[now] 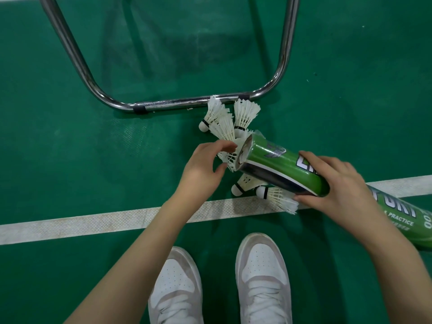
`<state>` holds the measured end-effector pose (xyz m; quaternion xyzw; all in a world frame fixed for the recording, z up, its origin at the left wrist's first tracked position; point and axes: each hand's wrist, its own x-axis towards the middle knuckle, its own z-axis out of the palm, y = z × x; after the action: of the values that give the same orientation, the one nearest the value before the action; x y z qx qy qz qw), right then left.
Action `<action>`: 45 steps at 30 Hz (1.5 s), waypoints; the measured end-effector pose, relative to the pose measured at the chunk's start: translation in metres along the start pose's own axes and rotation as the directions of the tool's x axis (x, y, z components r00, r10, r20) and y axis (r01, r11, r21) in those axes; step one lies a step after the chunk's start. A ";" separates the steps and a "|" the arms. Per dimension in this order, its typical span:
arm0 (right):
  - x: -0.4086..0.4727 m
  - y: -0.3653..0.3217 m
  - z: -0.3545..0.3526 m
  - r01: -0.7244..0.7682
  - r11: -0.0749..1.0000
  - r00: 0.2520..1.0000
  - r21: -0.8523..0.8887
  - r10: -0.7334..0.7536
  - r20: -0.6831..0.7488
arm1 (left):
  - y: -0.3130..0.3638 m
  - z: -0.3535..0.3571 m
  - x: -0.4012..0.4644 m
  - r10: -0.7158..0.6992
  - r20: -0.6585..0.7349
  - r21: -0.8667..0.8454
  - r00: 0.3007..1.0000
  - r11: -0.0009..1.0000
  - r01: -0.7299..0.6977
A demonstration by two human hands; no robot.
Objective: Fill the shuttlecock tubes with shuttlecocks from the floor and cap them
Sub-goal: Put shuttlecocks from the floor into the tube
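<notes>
Over a green floor (70,160) crossed by a white line (93,223), with a bent chrome bar (163,104) lying at the far edge and two white shoes (177,291) below. Left hand (201,169) at the mouth of the tube, fingers curled with the grip pinching the white feather skirt of a shuttlecock (230,157) half inside; more shuttlecocks (243,115) loose on the floor just beyond and beneath, corks white with a black band. Right hand (336,185) wrapped mid-length round the tube (285,169), glossy green with a dark stripe and white lettering, tilted, open end pointing up-left, uncapped.
</notes>
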<state>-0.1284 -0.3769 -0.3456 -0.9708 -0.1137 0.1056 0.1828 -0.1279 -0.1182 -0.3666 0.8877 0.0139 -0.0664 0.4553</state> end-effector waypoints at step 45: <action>0.003 -0.003 0.005 -0.001 1.000 1.000 -0.029 0.001 0.017 | -0.008 -0.012 -0.007 -0.293 -0.260 -0.426 0.920 0.890 0.163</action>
<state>-0.1273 -0.3716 -0.3491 -0.9725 -0.1162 0.1122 0.1678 -0.1339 -0.1038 -0.3653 0.7681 0.2055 0.0278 0.6058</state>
